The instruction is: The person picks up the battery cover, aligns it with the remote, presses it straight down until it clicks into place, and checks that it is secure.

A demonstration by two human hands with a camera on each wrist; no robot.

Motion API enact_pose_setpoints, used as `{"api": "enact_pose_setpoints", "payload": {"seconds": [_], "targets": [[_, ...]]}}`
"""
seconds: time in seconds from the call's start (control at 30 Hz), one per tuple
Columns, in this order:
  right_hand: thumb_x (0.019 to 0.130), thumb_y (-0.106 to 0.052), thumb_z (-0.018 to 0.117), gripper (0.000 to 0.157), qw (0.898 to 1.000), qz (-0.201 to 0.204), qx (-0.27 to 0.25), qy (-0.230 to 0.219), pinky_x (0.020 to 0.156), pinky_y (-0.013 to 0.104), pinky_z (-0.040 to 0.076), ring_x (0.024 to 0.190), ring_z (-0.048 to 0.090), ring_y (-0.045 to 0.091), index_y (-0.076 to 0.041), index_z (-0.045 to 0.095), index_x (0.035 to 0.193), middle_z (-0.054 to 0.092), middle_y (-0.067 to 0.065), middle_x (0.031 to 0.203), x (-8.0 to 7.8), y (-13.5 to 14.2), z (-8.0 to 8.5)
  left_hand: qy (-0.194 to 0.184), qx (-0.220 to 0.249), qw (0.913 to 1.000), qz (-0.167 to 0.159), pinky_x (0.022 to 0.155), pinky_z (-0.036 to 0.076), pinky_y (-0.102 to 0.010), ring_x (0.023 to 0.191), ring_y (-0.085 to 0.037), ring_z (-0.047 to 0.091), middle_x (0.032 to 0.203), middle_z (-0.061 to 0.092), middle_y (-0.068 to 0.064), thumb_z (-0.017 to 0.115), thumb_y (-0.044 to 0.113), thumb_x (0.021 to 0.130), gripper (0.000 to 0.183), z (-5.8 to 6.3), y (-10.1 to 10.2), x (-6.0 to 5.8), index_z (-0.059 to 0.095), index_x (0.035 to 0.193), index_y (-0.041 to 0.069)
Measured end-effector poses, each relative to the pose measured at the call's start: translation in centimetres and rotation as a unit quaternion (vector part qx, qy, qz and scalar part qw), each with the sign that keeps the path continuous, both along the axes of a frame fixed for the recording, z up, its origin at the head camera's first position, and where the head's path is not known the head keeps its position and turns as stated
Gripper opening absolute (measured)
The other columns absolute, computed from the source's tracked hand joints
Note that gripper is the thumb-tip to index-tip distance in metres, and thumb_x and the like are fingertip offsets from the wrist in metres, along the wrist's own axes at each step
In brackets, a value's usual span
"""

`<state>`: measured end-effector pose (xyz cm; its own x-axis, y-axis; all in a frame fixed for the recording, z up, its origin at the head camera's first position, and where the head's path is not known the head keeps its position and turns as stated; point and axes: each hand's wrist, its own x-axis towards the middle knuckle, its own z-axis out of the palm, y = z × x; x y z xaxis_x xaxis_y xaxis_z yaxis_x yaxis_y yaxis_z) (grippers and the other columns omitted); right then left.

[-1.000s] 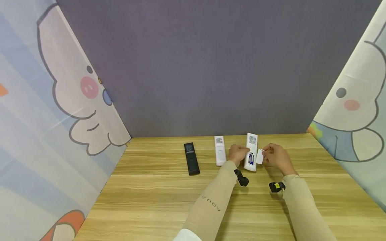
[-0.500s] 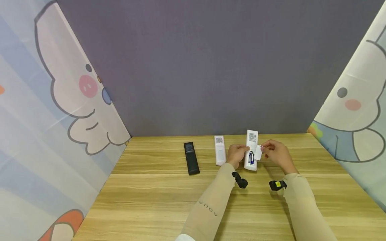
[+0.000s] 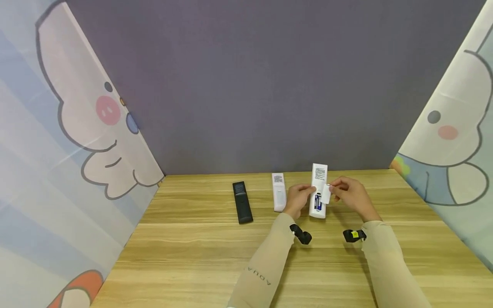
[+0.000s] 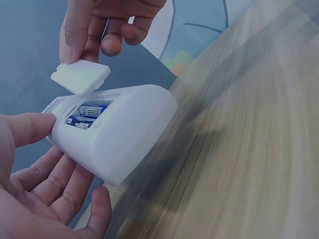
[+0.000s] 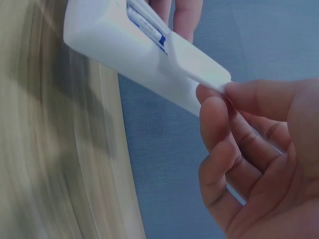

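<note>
My left hand (image 3: 298,199) grips a white remote control (image 3: 319,175), thumb on its back face and fingers beneath. The remote's battery compartment is uncovered, and blue-and-white batteries (image 4: 85,115) lie inside it. Between thumb and fingers my right hand (image 3: 352,196) pinches a small white battery cover (image 4: 81,76). The cover is tilted over the edge of the compartment, overlapping the remote in the head view. In the right wrist view the cover (image 5: 197,59) hides part of the remote's back. The remote's front side is hidden.
A second white remote (image 3: 279,192) lies back-up on the wooden table (image 3: 185,244), left of my left hand. Further left lies a black remote (image 3: 242,203), also back-up. A grey panel (image 3: 246,94) stands along the table's back edge, with cartoon-printed curtains (image 3: 77,128) at both sides.
The battery cover has moved up and left from beside the remote to over its compartment edge. The remote's far end has come up a little in my left hand.
</note>
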<state>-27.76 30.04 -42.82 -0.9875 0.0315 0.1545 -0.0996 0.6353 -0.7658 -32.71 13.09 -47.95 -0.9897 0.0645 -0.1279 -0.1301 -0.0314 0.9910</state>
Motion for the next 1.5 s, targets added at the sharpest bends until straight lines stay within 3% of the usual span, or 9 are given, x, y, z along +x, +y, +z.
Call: {"api": "enact_pose_setpoints", "payload": {"seconds": [0.2,0.47,0.7,0.97,1.5], "targets": [[0.102,-0.017,0.063,0.020,1.000,0.006,-0.006,-0.006,0.053,0.029,0.044,0.068,0.067,0.026,0.001,0.067,0.111,0.074,0.020,0.087,0.3,-0.2,0.1,0.010,0.020,0.9997,-0.004,0.087,0.058,-0.037,0.086,-0.010,0.066,0.100,0.075,0.003,0.079,0.021,0.090,0.017,-0.2,-0.4,0.3,0.079,0.104,0.012],[0.103,-0.021,0.062,0.022,1.000,0.015,-0.001,-0.003,0.054,0.030,0.044,0.069,0.067,0.027,-0.001,0.066,0.112,0.073,0.017,0.084,0.4,-0.3,0.5,0.029,0.042,0.9985,-0.018,0.083,0.058,-0.040,0.077,-0.008,0.062,0.092,0.074,0.002,0.078,0.021,0.091,0.016,0.5,-0.6,0.4,0.079,0.103,0.011],[0.103,-0.022,0.063,0.022,1.000,0.019,0.001,-0.003,0.053,0.029,0.042,0.064,0.064,0.016,-0.002,0.066,0.110,0.073,0.011,0.079,0.4,-0.6,0.7,0.035,0.033,0.9987,-0.018,0.076,0.056,-0.031,0.078,-0.007,0.063,0.093,0.074,0.002,0.078,0.020,0.091,0.017,0.7,-0.9,0.5,0.079,0.105,0.011],[0.102,-0.020,0.063,0.018,1.000,0.028,-0.003,-0.006,0.055,0.030,0.044,0.066,0.067,0.023,-0.004,0.065,0.109,0.073,0.015,0.081,0.3,-0.8,0.7,0.045,0.022,0.9984,-0.024,0.069,0.052,-0.025,0.076,-0.008,0.063,0.090,0.076,-0.001,0.078,0.018,0.091,0.016,0.8,-0.7,1.1,0.079,0.105,0.009],[0.102,-0.019,0.064,0.018,0.999,0.041,-0.004,0.007,0.052,0.030,0.041,0.061,0.064,0.016,-0.002,0.066,0.106,0.073,0.020,0.083,0.5,-0.7,1.2,0.042,0.047,0.9978,-0.023,0.064,0.052,-0.022,0.076,-0.009,0.065,0.092,0.076,0.000,0.078,0.019,0.092,0.016,1.3,-1.1,1.2,0.079,0.105,0.011]]}}
